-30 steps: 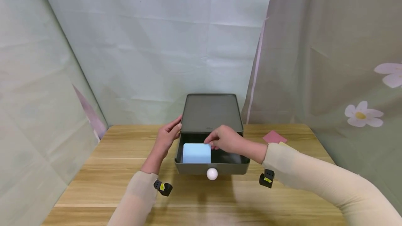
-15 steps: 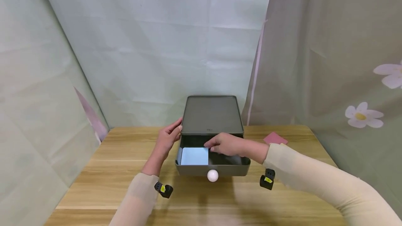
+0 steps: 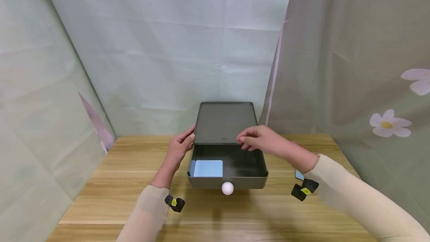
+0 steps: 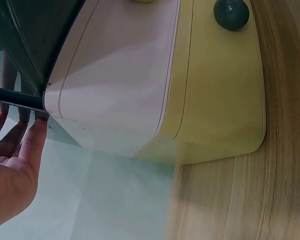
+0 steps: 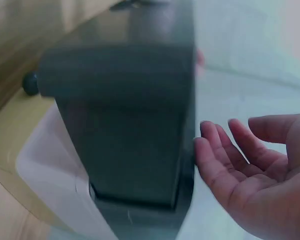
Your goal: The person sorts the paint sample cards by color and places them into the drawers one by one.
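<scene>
Two hands are kept at the grey box (image 3: 226,122) on the worktop (image 3: 100,182). It is steadied by the left hand (image 3: 179,146), laid flat on its side. Above the pulled-out drawer (image 3: 248,161) the right hand (image 3: 263,141) is held loose, gripping nothing. A blue pad (image 3: 208,168) is lying flat inside the drawer.

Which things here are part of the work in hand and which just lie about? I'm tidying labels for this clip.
In hand: drawer box, steadied by the left hand; its open drawer; blue pad lying in it; right hand above, holding nothing.
Lying about: blue-edged thing by the right wrist; wooden table.
</scene>
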